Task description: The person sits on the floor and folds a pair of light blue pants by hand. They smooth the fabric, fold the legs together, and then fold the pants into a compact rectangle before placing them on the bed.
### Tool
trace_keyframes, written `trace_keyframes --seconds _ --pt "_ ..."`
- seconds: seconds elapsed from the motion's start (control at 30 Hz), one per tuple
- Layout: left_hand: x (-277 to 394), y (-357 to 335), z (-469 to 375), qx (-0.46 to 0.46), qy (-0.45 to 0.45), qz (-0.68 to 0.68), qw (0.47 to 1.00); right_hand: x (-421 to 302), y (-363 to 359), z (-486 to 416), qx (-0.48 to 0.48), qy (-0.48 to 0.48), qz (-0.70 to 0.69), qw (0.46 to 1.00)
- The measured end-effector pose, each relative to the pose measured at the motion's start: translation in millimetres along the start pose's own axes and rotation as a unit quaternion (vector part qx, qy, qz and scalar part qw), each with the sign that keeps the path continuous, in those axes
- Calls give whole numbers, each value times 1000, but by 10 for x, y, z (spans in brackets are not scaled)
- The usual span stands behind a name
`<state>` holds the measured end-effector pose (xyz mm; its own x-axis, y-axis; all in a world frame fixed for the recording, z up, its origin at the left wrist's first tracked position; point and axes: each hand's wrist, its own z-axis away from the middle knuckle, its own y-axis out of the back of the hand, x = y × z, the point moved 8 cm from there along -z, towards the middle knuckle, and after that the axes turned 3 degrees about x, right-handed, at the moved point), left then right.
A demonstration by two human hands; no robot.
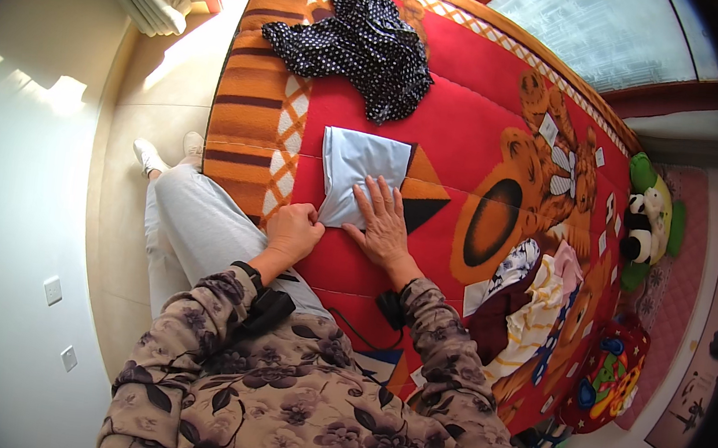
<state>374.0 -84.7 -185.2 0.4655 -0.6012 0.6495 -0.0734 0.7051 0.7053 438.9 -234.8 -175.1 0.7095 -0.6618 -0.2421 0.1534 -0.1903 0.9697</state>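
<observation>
A light blue folded cloth (363, 158), roughly square, lies on the red bedspread (471, 57) in front of me. Its surface looks smooth, with layered edges along the left side. My left hand (295, 231) is curled at the near left corner of the cloth, thumb and forefinger closed on its edge. Flat on the near right part rests my right hand (380, 221), fingers spread, thumb at the near edge. Beyond the folded cloth, a black garment with white polka dots (379, 47) lies crumpled.
At right lies a pile of clothes, including a maroon garment (500, 313) and a yellow-striped white one (531, 316). Several paper pieces (548, 129) are scattered there. A panda plush (639, 226) and a red patterned cushion (608, 372) sit by the bed's far right edge.
</observation>
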Motion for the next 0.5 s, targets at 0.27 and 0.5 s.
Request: trace_keyframes --seconds 0.27,0.5 --pt "-50 151 7 -85 31 4 996 18 -67 -3 -11 1 -2 1000" --pt "747 215 82 19 -410 -169 896 -22 113 -17 11 5 -7 1000"
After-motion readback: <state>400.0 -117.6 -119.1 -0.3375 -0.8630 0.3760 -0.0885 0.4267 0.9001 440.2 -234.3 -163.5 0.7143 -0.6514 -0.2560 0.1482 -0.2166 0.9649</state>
